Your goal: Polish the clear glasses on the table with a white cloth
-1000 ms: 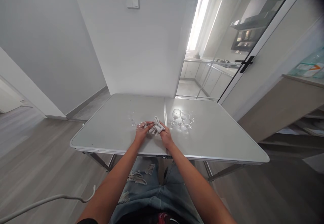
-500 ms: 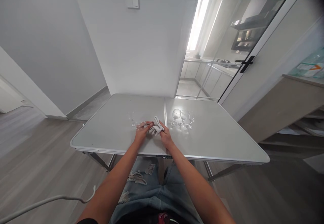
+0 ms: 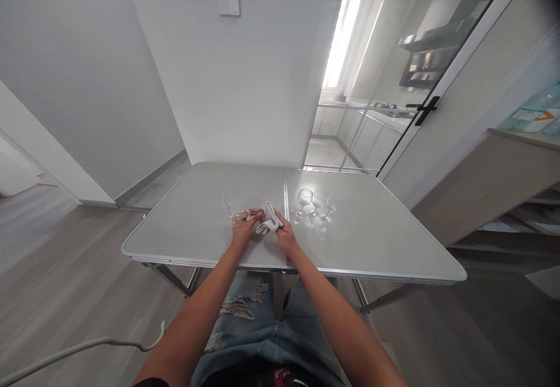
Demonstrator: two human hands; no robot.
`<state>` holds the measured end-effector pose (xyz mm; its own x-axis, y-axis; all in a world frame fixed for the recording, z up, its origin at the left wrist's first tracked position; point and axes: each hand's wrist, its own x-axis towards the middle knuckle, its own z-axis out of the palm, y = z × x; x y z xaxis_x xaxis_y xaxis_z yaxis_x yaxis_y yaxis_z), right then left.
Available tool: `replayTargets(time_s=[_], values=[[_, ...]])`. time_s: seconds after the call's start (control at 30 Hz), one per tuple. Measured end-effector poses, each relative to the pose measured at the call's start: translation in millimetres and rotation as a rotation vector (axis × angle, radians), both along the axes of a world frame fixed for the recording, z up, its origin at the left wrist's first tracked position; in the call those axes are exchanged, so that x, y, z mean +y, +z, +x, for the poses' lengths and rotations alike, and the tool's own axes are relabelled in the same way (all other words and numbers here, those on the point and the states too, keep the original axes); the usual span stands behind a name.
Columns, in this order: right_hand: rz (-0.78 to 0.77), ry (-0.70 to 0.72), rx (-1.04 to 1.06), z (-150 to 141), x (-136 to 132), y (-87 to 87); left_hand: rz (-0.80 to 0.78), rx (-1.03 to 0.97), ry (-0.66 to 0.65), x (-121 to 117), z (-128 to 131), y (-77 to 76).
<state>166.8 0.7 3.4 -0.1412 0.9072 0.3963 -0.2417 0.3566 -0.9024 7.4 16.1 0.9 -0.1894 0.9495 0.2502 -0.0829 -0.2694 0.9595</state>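
My left hand (image 3: 245,227) is closed around a clear wine glass (image 3: 240,217), which lies tilted sideways above the table with its bowl toward the left. In my right hand (image 3: 285,233) a folded white cloth (image 3: 270,221) is gripped, held up against the stem or foot end of that glass. Where cloth and glass meet is partly hidden by my fingers. Just behind the left hand stands another clear glass (image 3: 228,205), faint against the tabletop. Right of the cloth, three stemmed glasses stand upright in a row, the nearest being a wine glass (image 3: 305,199).
The grey folding table (image 3: 371,235) has a metal rim and a centre seam. A white wall (image 3: 245,95) rises behind it, beside a glass-paned door with a black handle (image 3: 426,111). A white cable (image 3: 100,342) hangs at the lower left.
The cloth has turned and bunched slightly differently in my right hand. My left hand and the held glass have shifted a little to the left.
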Motion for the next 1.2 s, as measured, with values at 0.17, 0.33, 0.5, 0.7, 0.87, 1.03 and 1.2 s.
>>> replayTargets(time_s=[0.17, 0.33, 0.5, 0.7, 0.87, 1.03, 1.2], values=[[-0.02, 0.044, -0.026, -2, 7, -12.9, -0.011, -0.007, -0.154, -4, 3, 1.5], [-0.021, 0.14, -0.105, -5, 8, -16.4, 0.015, -0.041, -0.001, 0, 1, -0.8], [0.057, 0.047, -0.061, 0, 3, -7.3, 0.021, -0.02, 0.019, 2, -1, -2.0], [0.017, 0.039, -0.065, -3, 6, -9.8, -0.008, -0.008, -0.107, -1, 2, -2.4], [-0.034, 0.112, -0.162, -3, 9, -19.7, 0.001, -0.06, -0.025, -1, 2, -2.1], [0.009, -0.022, -0.217, 4, 6, -18.7, 0.028, -0.05, 0.028, 0, 1, 0.2], [0.066, -0.08, -0.155, 3, 4, -11.0, 0.027, -0.034, -0.025, -3, 3, 3.4]])
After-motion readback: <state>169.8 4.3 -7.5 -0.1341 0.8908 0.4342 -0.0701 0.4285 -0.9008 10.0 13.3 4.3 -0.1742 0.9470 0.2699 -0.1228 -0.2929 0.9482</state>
